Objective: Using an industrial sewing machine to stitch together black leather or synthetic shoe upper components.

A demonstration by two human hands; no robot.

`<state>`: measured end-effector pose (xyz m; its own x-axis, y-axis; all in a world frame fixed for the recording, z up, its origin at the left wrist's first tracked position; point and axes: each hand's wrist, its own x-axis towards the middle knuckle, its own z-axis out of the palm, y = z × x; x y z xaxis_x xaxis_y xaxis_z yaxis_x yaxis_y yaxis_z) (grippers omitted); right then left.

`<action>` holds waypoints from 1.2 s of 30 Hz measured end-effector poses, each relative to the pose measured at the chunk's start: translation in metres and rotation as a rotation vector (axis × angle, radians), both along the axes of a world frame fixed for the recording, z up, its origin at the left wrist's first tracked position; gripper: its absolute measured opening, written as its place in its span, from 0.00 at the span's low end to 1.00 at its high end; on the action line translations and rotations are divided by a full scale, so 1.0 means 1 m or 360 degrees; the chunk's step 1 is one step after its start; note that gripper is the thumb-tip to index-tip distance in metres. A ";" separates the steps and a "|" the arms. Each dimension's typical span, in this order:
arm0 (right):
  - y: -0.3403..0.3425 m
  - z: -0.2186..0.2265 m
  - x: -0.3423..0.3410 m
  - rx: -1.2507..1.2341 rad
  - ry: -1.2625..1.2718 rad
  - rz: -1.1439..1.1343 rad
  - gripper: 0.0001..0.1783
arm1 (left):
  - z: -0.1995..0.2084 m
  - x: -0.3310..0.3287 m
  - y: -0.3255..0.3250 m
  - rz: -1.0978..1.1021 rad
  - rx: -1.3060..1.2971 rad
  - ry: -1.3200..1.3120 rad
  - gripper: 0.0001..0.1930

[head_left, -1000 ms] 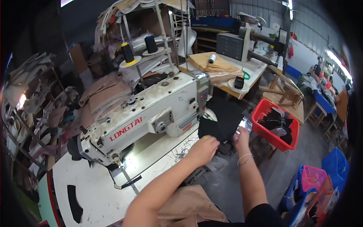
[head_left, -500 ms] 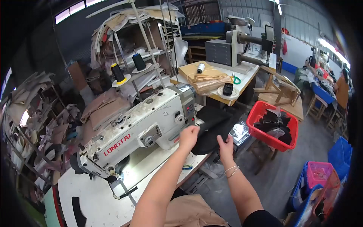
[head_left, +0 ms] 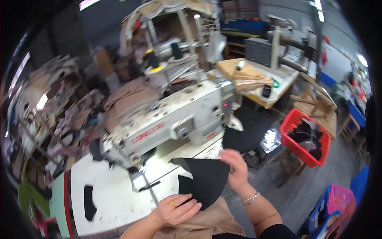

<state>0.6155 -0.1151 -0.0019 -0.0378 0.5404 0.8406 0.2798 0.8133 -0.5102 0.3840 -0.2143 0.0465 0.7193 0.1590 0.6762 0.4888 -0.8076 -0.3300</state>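
Left grip [head_left: 179, 210] holds the lower edge of a notched black piece [head_left: 209, 175], fingers on top | black piece spreads over the white tabletop [head_left: 115, 199], near the sewing machine [head_left: 171, 119] | right grip [head_left: 235, 169] clasps its right edge | other black material [head_left: 246, 129] lies beyond | red basket [head_left: 298, 150] holds dark pieces

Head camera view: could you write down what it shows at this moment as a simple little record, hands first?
Left hand: fingers over the black piece's lower edge
Right hand: at that piece's right edge; exact grip unclear
Black piece: flat, notched on its left side
Sewing machine: off-white, beyond the hands
Work table: white, under the machine
Curved strip: dark, lying on the table's left part
Red basket: at right, holding dark pieces
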 end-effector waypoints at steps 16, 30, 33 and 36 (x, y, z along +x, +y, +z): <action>-0.057 -0.016 -0.128 0.0705 -0.0938 0.0872 0.14 | -0.039 -0.177 -0.150 0.1015 -0.0370 0.0157 0.12; 0.017 -0.037 -0.211 -0.0181 -0.1197 0.0691 0.20 | -0.052 -0.234 -0.143 0.1271 -0.1011 -0.0908 0.09; 0.007 -0.028 -0.225 -0.0393 -0.1498 0.0560 0.21 | -0.049 -0.231 -0.098 0.1470 -0.1460 -0.1473 0.12; 0.009 -0.023 -0.234 -0.0503 -0.1698 0.0484 0.20 | -0.090 -0.214 -0.038 0.1146 -0.1542 -0.1314 0.16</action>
<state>0.3815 -0.1057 -0.0244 -0.8126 0.5678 0.1311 0.5060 0.7991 -0.3248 0.1695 -0.2522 -0.0435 -0.2418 0.9321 0.2698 0.6511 -0.0503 0.7573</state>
